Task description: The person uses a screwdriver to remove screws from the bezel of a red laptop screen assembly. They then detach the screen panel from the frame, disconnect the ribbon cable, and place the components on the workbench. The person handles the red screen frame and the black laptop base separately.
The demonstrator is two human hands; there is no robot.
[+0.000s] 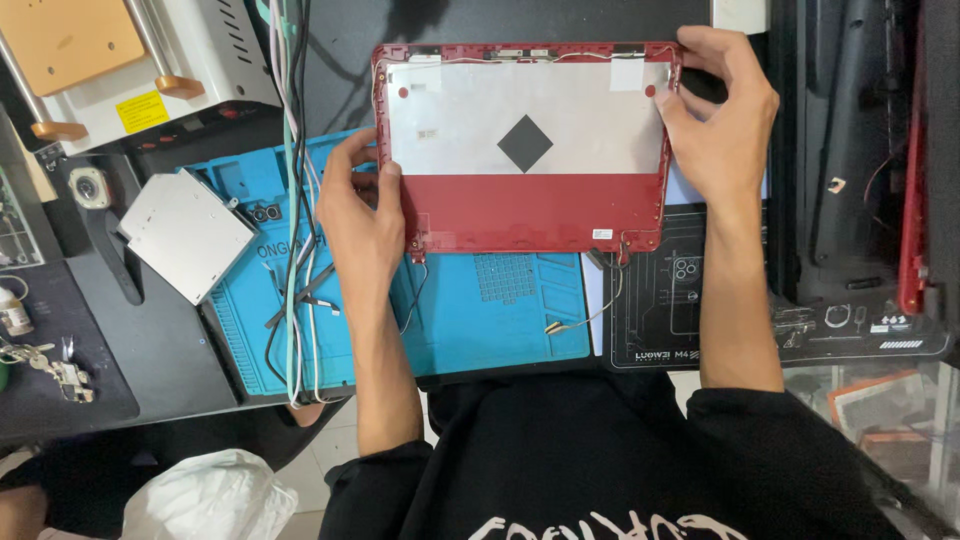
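The red lid is held over the blue mat by the left hand and right hand, fingers gripping its edges, and its thin wires could be pulled loose if it is tugged.

Dark worktop before me carried a blue silicone mat, a black printed mat just beside it, a silver drive, loose cables, keys at left.
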